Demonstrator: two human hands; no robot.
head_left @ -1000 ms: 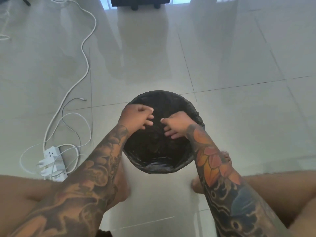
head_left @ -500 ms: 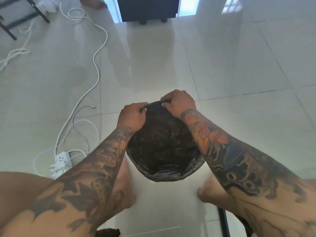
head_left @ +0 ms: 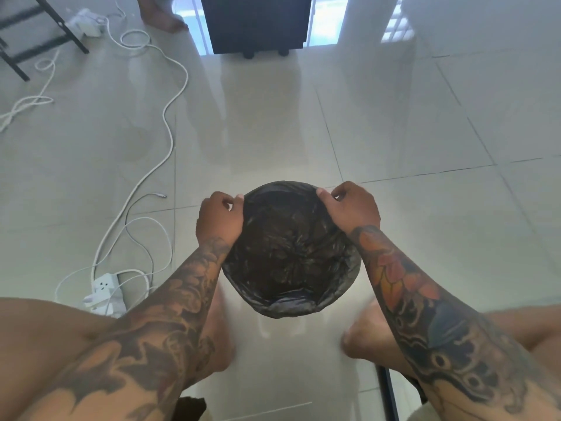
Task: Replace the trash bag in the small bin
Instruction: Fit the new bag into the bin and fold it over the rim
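Observation:
A small round bin stands on the tiled floor between my feet, and a black trash bag (head_left: pixel 288 256) lines it, with its edge folded over the rim (head_left: pixel 291 308). The bin's own wall is hidden under the plastic. My left hand (head_left: pixel 220 218) pinches the bag's edge at the far left of the rim. My right hand (head_left: pixel 352 208) pinches the edge at the far right. Both forearms reach down along the bin's sides.
A white power strip (head_left: pixel 104 291) with white cables (head_left: pixel 158 147) lies on the floor to the left. A black wheeled unit (head_left: pixel 256 24) stands at the back, a black metal frame (head_left: pixel 39 41) at the top left, beside another person's bare foot (head_left: pixel 162 13).
My hands have come out of the bag's inside to its far rim, then spread apart to the left and right along the edge. The view has tilted up.

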